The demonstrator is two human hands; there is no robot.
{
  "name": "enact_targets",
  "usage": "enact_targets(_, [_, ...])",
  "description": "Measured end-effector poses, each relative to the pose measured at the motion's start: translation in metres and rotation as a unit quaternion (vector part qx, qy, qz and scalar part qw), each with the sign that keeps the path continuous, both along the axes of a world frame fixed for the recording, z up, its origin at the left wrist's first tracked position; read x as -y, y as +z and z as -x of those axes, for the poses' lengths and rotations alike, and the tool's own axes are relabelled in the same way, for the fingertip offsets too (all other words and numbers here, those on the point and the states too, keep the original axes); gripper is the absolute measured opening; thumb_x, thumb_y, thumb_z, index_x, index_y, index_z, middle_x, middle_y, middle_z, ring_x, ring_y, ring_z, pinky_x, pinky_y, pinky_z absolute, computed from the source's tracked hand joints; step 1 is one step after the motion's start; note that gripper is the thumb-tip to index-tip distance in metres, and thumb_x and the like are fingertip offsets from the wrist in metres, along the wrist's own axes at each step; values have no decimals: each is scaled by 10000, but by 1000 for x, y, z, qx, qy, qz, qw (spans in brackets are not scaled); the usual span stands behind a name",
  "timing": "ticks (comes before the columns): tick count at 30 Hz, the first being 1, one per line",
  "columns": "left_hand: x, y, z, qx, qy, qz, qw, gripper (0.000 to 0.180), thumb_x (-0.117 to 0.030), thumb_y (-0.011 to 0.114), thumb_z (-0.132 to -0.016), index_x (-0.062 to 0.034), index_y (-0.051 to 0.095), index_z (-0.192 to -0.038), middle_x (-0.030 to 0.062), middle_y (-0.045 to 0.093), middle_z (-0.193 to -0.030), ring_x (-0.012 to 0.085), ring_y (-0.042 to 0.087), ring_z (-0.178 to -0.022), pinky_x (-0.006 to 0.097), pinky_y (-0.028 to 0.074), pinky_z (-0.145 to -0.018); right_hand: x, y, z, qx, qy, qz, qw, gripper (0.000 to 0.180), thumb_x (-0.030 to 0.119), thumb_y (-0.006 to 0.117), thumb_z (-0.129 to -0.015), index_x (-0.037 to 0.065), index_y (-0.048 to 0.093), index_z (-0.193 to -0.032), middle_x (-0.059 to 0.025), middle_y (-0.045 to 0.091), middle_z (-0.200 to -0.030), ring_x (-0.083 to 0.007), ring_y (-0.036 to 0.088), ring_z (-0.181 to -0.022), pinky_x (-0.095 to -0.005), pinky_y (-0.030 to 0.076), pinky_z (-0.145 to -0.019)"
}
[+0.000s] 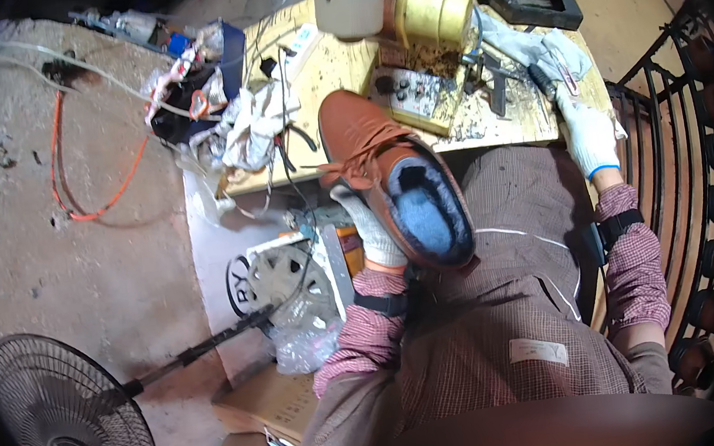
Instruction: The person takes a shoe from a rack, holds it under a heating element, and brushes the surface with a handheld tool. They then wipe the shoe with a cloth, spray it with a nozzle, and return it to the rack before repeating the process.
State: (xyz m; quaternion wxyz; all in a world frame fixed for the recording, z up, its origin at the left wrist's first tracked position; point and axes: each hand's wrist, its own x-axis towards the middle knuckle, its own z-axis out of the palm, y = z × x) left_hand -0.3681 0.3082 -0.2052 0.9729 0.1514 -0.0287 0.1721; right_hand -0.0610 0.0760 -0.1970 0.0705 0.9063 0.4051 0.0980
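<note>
A brown leather lace-up shoe with blue-grey fleecy lining is tilted in front of my lap, its toe toward the bench. My left hand, in a white knit glove, grips it from the left side; the fingers beneath are hidden. The laces hang loosely over its front. My right hand, gloved in white with a blue cuff edge, is at the right end of the wooden bench. Its fingers close near a dark cylindrical piece, beside a crumpled grey-white cloth. What they hold is unclear.
A yellow cylindrical machine part and a small control panel stand on the bench. Rags and cables crowd its left end. A black fan stands lower left. At the right is a metal rack holding several shoes.
</note>
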Motion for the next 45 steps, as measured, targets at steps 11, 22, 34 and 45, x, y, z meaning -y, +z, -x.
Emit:
enact_targets(11, [-65, 36, -53, -251, 355, -59, 899, 760, -688, 313, -1054, -179, 314, -1618, 85, 429, -1588, 297, 449, -1429, 460, 342, -1231, 80, 68, 130, -87, 35, -203, 975, 581, 123, 661, -884, 9, 573, -1447, -243, 590, -1434, -399, 596, -1270, -463, 452, -1045])
enact_targets(22, [-141, -4, -49, -195, 432, -102, 875, 980, -886, 271, -918, -203, 308, -1619, 85, 388, -1634, 351, 384, -1489, 567, 297, -1244, 109, 62, 151, -168, 14, -182, 969, 578, 95, 656, -860, -15, 577, -1422, -268, 603, -1384, -438, 603, -1227, -483, 472, -995])
enact_targets(34, [-7, 43, 12, 33, 76, 169, 982, 667, -411, 569, -1037, 1, 382, -1527, 166, 542, -1454, 366, 534, -1328, 492, 348, -1210, 9, 116, 144, -170, 251, -222, 927, 559, 129, 738, -740, -12, 663, -1275, -242, 660, -1272, -433, 668, -1130, -484, 526, -1013])
enact_targets(45, [50, 61, 0, -271, 3, 46, 961, 749, -642, 540, -982, 1, 514, -1366, 222, 643, -1087, 375, 655, -909, 548, 574, -813, 61, 127, 179, -147, 270, -269, 913, 521, 196, 785, -729, 51, 706, -1223, -195, 676, -1231, -366, 712, -995, -439, 596, -856])
